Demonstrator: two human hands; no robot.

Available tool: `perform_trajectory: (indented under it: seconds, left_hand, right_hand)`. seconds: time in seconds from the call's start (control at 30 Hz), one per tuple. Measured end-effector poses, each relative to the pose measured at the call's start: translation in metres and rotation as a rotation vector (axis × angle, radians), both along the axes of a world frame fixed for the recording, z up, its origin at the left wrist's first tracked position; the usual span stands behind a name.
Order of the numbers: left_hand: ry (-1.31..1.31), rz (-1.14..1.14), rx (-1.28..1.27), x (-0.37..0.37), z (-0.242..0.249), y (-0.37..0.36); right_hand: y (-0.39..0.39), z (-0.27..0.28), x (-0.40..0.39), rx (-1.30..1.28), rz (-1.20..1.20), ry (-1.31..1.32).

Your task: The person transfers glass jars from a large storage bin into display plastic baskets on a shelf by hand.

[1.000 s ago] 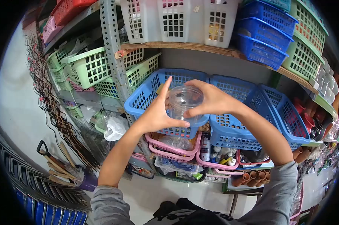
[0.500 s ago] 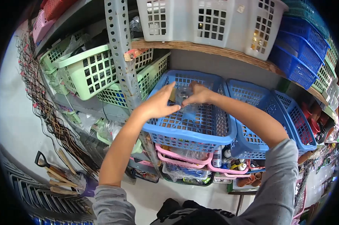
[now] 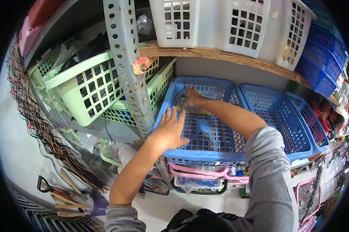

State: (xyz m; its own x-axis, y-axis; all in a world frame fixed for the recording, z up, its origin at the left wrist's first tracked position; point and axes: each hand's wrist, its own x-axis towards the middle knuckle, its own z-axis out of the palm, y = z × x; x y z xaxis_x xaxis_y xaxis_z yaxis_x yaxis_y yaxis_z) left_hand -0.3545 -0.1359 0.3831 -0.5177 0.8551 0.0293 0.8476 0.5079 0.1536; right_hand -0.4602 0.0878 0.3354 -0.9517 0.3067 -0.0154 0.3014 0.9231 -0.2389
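A blue plastic basket (image 3: 205, 156) with a grid bottom sits on the shelf in front of me. My right hand (image 3: 192, 98) reaches into its back left corner, fingers closed round a clear plastic item (image 3: 181, 96). Above the basket's left side is my left hand (image 3: 169, 131), fingers spread and holding nothing. A flat brownish piece (image 3: 199, 110) lies below my right hand. On the basket floor a small blue piece (image 3: 203, 126) shows through the grid.
Two more blue baskets (image 3: 276, 112) stand to the right. Green baskets (image 3: 81, 89) are at the left behind a perforated metal post (image 3: 124, 58). White baskets (image 3: 209, 27) rest on the wooden shelf edge (image 3: 220, 57) above. Pink baskets (image 3: 197, 171) are underneath.
My right hand has moved with the clear item to the basket's back left corner. My left hand has come away from the item and lowered. The view has shifted.
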Motion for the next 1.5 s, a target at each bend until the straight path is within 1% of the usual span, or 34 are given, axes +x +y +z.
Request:
perform_trajectory:
  seconds: [0.07, 0.1, 0.17, 0.2, 0.27, 0.37, 0.4, 0.47, 0.6, 0.67, 0.77, 0.9, 1.07, 1.1, 1.17, 1.2, 1.27, 1.3, 1.37, 1.4, 1.43, 1.5]
  left_hand:
    - [0.007, -0.041, 0.014, 0.000, -0.002, -0.001]
    - [0.008, -0.043, 0.014, 0.000, -0.002, -0.001]
    - [0.017, -0.050, 0.036, 0.003, -0.002, -0.002]
    - [0.017, -0.051, 0.038, 0.003, -0.003, -0.002]
    - [0.010, -0.060, 0.039, 0.001, -0.005, -0.001]
    - [0.028, -0.066, 0.048, 0.002, -0.006, -0.001]
    - [0.025, -0.068, 0.047, 0.002, -0.007, 0.000]
    - [0.029, -0.069, 0.065, 0.001, -0.007, 0.000]
    - [0.052, -0.077, 0.137, -0.002, -0.008, -0.001]
    - [0.147, -0.047, 0.139, -0.008, -0.012, -0.002]
    - [0.168, -0.029, 0.120, -0.009, -0.014, 0.000]
    - [0.166, -0.029, 0.099, -0.009, -0.014, 0.000]
    - [0.166, -0.033, 0.116, -0.012, -0.017, 0.001]
    - [0.165, -0.036, 0.112, -0.012, -0.016, 0.000]
    - [0.145, -0.022, 0.128, -0.011, -0.014, 0.001]
    - [0.144, -0.019, 0.136, -0.011, -0.014, 0.001]
    - [0.138, -0.021, 0.155, -0.011, -0.013, 0.001]
    - [0.133, -0.009, 0.180, -0.011, -0.012, 0.001]
    - [0.139, -0.017, 0.202, -0.010, -0.009, 0.001]
    - [0.151, 0.002, 0.212, -0.011, -0.006, 0.002]
    - [0.162, 0.021, 0.223, -0.010, -0.004, 0.002]
    - [0.203, -0.009, 0.280, -0.003, 0.000, 0.002]
  right_hand:
    - [0.003, -0.011, -0.007, 0.088, 0.095, 0.005]
    - [0.004, -0.010, -0.007, 0.088, 0.093, 0.005]
    - [0.010, -0.008, -0.003, -0.130, 0.033, -0.055]
    - [0.012, -0.011, -0.001, -0.129, 0.033, -0.056]
    - [0.014, -0.019, 0.003, -0.059, 0.021, -0.018]
    - [0.015, -0.024, 0.009, -0.025, 0.068, 0.045]
    - [0.011, -0.018, 0.016, -0.025, 0.066, 0.042]
    - [-0.003, 0.004, 0.032, 0.259, 0.095, -0.132]
    - [-0.013, 0.000, 0.049, 0.191, 0.113, -0.108]
    - [-0.018, -0.004, 0.064, 0.230, 0.197, -0.196]
    - [-0.010, -0.020, 0.063, 0.259, 0.236, -0.150]
    - [-0.019, -0.017, 0.065, 0.244, 0.223, -0.157]
    - [-0.021, -0.012, 0.062, 0.305, 0.195, -0.243]
    - [-0.024, -0.005, 0.066, 0.301, 0.194, -0.243]
    - [-0.031, 0.015, 0.079, 0.231, 0.191, -0.327]
    - [-0.029, 0.016, 0.080, 0.225, 0.181, -0.327]
    - [-0.022, 0.017, 0.084, 0.217, 0.255, -0.280]
    - [-0.019, 0.020, 0.088, 0.209, 0.241, -0.284]
    - [-0.010, 0.030, 0.097, 0.154, 0.384, -0.200]
    - [-0.010, 0.048, 0.110, 0.107, 0.496, -0.163]
    - [-0.012, 0.058, 0.123, 0.111, 0.477, -0.163]
    - [-0.020, 0.076, 0.153, 0.084, 0.421, -0.026]
